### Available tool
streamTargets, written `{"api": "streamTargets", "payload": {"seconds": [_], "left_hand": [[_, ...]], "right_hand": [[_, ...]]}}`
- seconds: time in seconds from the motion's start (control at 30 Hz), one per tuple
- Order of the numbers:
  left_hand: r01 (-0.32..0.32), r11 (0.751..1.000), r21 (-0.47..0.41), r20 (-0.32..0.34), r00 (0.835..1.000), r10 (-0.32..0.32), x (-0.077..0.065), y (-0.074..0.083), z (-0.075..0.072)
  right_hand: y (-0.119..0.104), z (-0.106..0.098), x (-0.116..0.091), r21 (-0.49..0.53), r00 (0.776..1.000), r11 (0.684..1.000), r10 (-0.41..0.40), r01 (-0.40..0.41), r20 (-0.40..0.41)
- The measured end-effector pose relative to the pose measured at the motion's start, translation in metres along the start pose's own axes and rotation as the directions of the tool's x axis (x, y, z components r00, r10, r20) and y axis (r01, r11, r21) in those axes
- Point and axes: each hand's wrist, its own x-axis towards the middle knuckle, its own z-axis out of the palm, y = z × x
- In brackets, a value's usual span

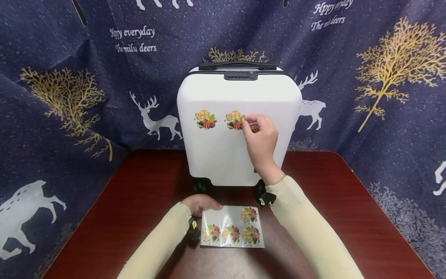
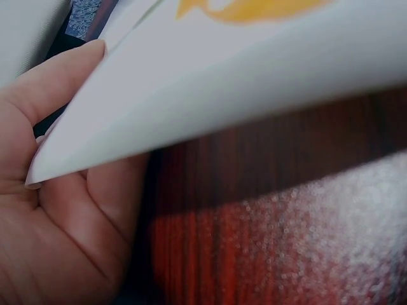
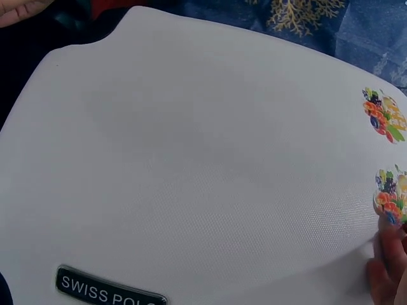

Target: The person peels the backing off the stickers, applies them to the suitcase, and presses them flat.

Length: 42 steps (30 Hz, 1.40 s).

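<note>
A white suitcase (image 1: 223,155) stands upright, its front carrying one fruit-patterned sticker (image 1: 205,119) on the left. Just right of that, my right hand (image 1: 263,137) pinches the right edge of a second fruit sticker (image 1: 232,120) between thumb and forefinger, with the sticker at the suitcase's face. Whether all of it sticks there I cannot tell. Lower down, my left hand (image 1: 201,203) holds the upper left corner of a sticker sheet (image 1: 212,217), thumb on top and fingers beneath. Several stickers remain on the sheet, whose edge lifts off the table in the left wrist view.
The dark red wooden table (image 1: 146,186) bears the suitcase on black wheels (image 1: 201,185). A black handle (image 1: 237,66) and a combination lock (image 1: 240,75) top the case. A brand plate (image 3: 108,289) shows in the right wrist view. Behind hangs a blue deer-print cloth (image 1: 139,73).
</note>
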Motion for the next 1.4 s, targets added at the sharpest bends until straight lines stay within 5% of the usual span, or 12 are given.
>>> {"api": "streamTargets", "payload": {"seconds": [0.57,0.93,1.4], "left_hand": [[0.021,1.000,0.003,-0.012,1.000,-0.021,-0.005,0.001,0.003],[0.003,1.000,0.018,0.049,0.999,-0.004,-0.006,0.003,0.001],[0.027,1.000,0.000,0.007,1.000,-0.027,-0.006,0.004,0.001]], "right_hand": [[0.006,-0.003,-0.007,-0.072,0.999,0.997,-0.019,0.021,0.028],[0.009,-0.006,-0.009,-0.051,0.998,0.997,-0.057,0.058,0.025],[0.012,-0.014,-0.015,-0.081,0.994,0.997,0.002,0.007,0.113]]}}
